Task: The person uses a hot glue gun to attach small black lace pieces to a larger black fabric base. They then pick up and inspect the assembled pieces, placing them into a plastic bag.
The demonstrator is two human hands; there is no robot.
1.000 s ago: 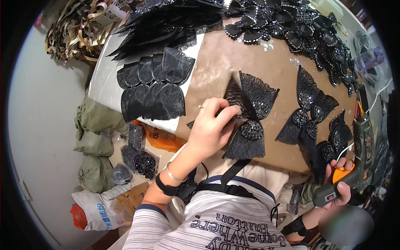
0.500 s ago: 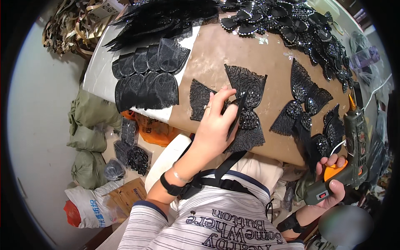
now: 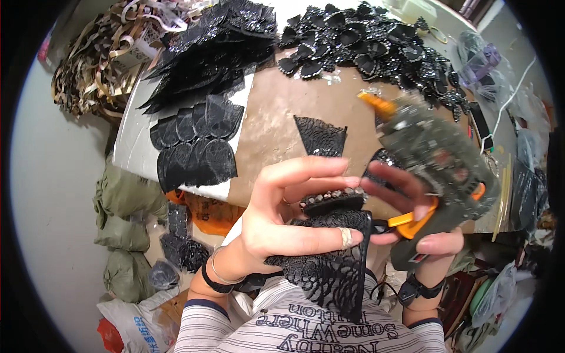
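Note:
My left hand (image 3: 268,215) is closed round a black lace piece (image 3: 329,276), held in front of my chest above the table's near edge. A band of faceted dark stones (image 3: 338,197) shows between its fingers. In my right hand (image 3: 438,242) is a dark green glue gun (image 3: 447,162) with an orange trigger and nozzle, smeared by motion. Its nozzle points to the far left, above the table. The right fingertips come close to the lace piece; whether they touch it I cannot tell. Just beyond my hands lies a flared black lace piece (image 3: 321,132).
Overlapping rounded black mesh pieces (image 3: 197,159) lie on the table's left. Farther back are a dark feathery stack (image 3: 206,65) and a pile of black rhinestone bows (image 3: 359,38). A white cord (image 3: 518,94) runs along the right. Green sacks (image 3: 126,200) stand on the floor at left.
The glue gun has come from the far right to the middle, beside my left hand. My left hand has lifted lace off the table toward my chest. The view has shifted slightly.

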